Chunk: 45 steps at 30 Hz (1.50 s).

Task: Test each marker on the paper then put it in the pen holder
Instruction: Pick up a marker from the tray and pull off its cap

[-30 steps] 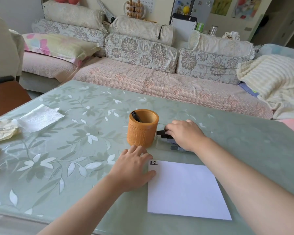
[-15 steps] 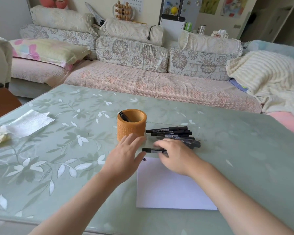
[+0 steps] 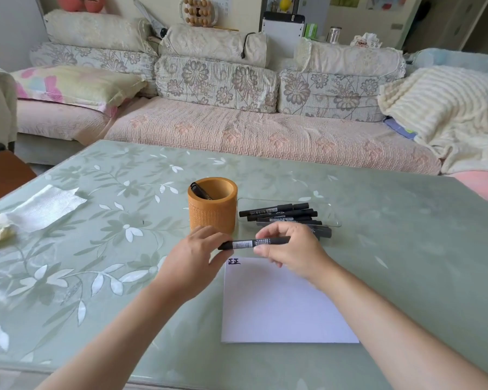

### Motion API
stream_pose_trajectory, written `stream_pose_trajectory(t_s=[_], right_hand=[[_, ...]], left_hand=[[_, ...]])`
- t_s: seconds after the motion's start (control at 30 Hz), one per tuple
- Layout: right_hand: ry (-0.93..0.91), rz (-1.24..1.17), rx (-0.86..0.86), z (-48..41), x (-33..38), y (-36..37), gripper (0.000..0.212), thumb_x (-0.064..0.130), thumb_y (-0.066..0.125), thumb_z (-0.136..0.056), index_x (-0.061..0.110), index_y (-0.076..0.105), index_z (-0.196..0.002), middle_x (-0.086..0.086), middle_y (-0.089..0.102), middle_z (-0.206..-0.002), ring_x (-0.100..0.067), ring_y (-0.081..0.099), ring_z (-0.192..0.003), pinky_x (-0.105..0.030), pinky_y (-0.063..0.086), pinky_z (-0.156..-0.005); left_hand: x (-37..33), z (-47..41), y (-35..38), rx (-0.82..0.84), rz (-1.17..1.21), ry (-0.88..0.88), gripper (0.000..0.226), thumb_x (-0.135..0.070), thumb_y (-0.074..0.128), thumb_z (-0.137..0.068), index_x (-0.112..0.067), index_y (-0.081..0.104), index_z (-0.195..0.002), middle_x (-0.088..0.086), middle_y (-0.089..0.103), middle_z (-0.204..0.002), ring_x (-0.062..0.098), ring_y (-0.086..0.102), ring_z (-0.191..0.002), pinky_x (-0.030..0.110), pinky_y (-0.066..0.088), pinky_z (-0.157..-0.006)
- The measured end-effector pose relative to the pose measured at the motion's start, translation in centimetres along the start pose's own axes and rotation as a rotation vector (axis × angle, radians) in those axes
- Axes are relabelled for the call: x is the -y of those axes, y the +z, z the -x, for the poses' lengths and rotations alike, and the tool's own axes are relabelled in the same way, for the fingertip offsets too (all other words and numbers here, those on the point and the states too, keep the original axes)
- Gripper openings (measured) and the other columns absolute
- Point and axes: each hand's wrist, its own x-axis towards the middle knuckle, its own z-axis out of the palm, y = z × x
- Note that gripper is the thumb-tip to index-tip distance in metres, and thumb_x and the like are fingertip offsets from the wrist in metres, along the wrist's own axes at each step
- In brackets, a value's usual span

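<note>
2 hands are sharing 1 marker right now. Nearest to the camera, the paper [image 3: 282, 302] is lying flat on the table [image 3: 406, 249], with a dark test scribble sitting in its top-left corner, so there's loads of blank room for more tests. Just above that corner, the left hand [image 3: 192, 263] is pinching the left end of a black marker [image 3: 254, 243] while the right hand [image 3: 290, 249] is wrapping its fingers around the barrel, keeping it level and off the paper. My guess is that this 2-handed hold is for pulling the cap off before scribbling, though I can't tell which end the cap is on. Beyond the hands, the orange pen holder [image 3: 212, 209] is standing upright with 1 marker already leaning inside. Right beside it, the spare markers [image 3: 282, 215] are lying bunched on a clear tray [image 3: 331, 215], within easy reach, probably waiting their turn.
</note>
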Motion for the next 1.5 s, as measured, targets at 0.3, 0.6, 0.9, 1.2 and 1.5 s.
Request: stream_pose_trajectory(t_s=[0.3, 0.6, 0.9, 1.2, 1.5], right_hand=[[-0.014, -0.241, 0.01, -0.7, 0.7, 0.9, 0.01, 0.016, 0.053, -0.1, 0.012, 0.062, -0.097, -0.007, 0.072, -0.085, -0.019, 0.069, -0.081, -0.037, 0.056, -0.08], [-0.091, 0.705, 0.22, -0.2, -0.2, 0.0, 0.021, 0.044, 0.049, -0.099, 0.034, 0.062, -0.111, 0.008, 0.065, -0.087, -0.016, 0.061, -0.086, -0.033, 0.047, -0.077], [-0.238, 0.851, 0.278, -0.2, -0.5, 0.5, 0.021, 0.04, 0.045, -0.1, 0.029, 0.062, -0.108, 0.008, 0.061, -0.092, -0.019, 0.056, -0.092, -0.039, 0.046, -0.08], [-0.703, 1.071, -0.035, -0.6, -1.2, 0.5, 0.017, 0.027, 0.062, -0.086, 0.026, 0.068, -0.101, 0.006, 0.055, -0.075, -0.02, 0.052, -0.066, -0.029, 0.041, -0.055], [-0.251, 0.829, 0.214, 0.1, 0.1, 1.0, 0.027, 0.042, 0.046, -0.099, 0.023, 0.063, -0.093, 0.005, 0.053, -0.065, -0.022, 0.051, -0.074, -0.034, 0.042, -0.067]], left_hand=[[-1.4, 0.3, 0.0, 0.091, 0.039, -0.015, 0.044, -0.066, 0.041, -0.088, -0.031, 0.059, -0.107, -0.018, 0.054, -0.091, 0.002, 0.048, -0.088, 0.016, 0.04, -0.071], [-1.0, -0.1, -0.9, 0.032, -0.014, 0.044, 0.046, -0.029, 0.055, -0.096, -0.03, 0.043, -0.14, -0.012, 0.05, -0.124, 0.014, 0.052, -0.108, 0.027, 0.048, -0.079], [-0.5, -0.1, -0.7, 0.156, -0.073, 0.089, 0.035, -0.046, 0.037, -0.094, -0.026, 0.065, -0.096, -0.008, 0.053, -0.079, 0.014, 0.052, -0.076, 0.034, 0.047, -0.059], [-0.6, -0.8, -1.4, 0.297, 0.208, -0.152, 0.016, -0.026, 0.053, -0.097, -0.025, 0.064, -0.086, -0.005, 0.056, -0.076, 0.014, 0.05, -0.073, 0.035, 0.044, -0.067], [0.1, -0.4, -1.9, 0.204, 0.052, 0.055, 0.017, -0.034, 0.051, -0.097, -0.024, 0.065, -0.098, -0.014, 0.05, -0.08, 0.003, 0.045, -0.074, 0.016, 0.037, -0.058]])
